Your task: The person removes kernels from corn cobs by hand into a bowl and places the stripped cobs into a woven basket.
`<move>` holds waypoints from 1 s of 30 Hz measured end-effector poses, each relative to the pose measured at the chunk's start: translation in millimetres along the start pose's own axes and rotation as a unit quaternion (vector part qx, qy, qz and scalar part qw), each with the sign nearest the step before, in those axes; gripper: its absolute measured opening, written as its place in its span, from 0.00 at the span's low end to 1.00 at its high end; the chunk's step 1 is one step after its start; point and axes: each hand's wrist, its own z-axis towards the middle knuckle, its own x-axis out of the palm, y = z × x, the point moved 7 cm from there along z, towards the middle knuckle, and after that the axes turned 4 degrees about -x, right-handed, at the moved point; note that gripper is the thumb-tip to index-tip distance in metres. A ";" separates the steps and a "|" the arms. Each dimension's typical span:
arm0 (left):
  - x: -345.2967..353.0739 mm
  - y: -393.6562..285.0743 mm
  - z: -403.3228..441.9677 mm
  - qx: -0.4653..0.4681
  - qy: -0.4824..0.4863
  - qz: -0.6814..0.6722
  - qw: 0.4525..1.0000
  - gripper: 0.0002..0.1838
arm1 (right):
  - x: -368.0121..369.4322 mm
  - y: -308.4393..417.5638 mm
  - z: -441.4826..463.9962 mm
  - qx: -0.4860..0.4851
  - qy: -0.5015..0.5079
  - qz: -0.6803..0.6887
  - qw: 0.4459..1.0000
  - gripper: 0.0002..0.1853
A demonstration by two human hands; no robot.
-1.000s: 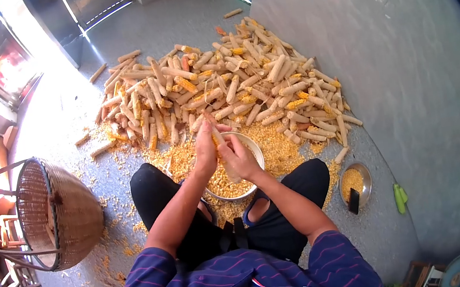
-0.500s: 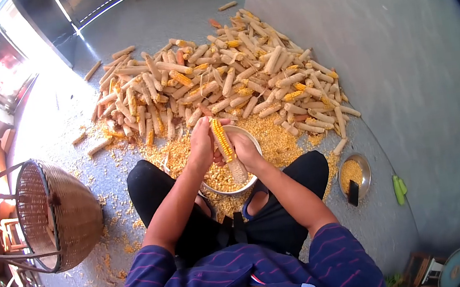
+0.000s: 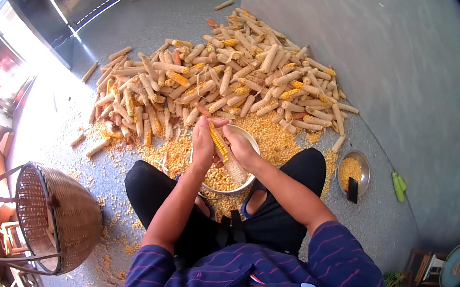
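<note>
A partly shelled corn cob (image 3: 228, 156) lies between my two hands, yellow kernels along its left side and bare pale cob at its lower end. My left hand (image 3: 202, 145) is closed on its left side, some fingers tucked underneath. From the right, my right hand (image 3: 240, 144) presses against the cob's bare side. Below them, between my feet, stands a white basin (image 3: 256, 146) with loose kernels (image 3: 220, 178) in it. The far part of the basin is hidden by my hands.
A big heap of mostly stripped cobs (image 3: 222, 80) lies ahead, with kernels scattered round it. To the left stands a wicker basket (image 3: 71, 216) with a handle. On the right are a metal bowl (image 3: 366, 171) of kernels, a dark flat object (image 3: 352, 190) and green vegetables (image 3: 399, 186).
The cob has turned between my hands, so fewer kernels face up and more bare cob shows. My right hand has moved up along it, closer to my left.
</note>
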 end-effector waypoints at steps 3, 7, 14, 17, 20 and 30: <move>4.1 3.0 1.5 0.014 -0.048 -0.036 0.998 0.31 | 12.8 11.6 5.8 -0.186 0.087 -0.200 0.958 0.24; 1.2 4.8 -5.6 -0.007 -0.060 -0.024 0.998 0.32 | -4.4 0.1 13.2 -0.156 0.034 -0.282 0.946 0.22; -5.4 -0.8 5.2 0.043 -0.069 -0.019 0.996 0.25 | -12.7 -16.5 15.8 -0.074 0.020 -0.044 0.996 0.21; -21.6 11.5 9.9 0.031 -0.156 -0.074 0.985 0.23 | 8.4 13.6 -8.0 -0.217 -0.004 -0.346 0.913 0.19; -22.1 11.4 7.5 0.049 -0.131 -0.050 0.989 0.22 | 13.8 17.7 -12.7 -0.232 -0.015 -0.463 0.856 0.20; -15.6 12.4 3.2 0.029 -0.098 -0.009 0.995 0.24 | 1.1 -8.4 -1.8 -0.105 0.036 -0.224 0.968 0.24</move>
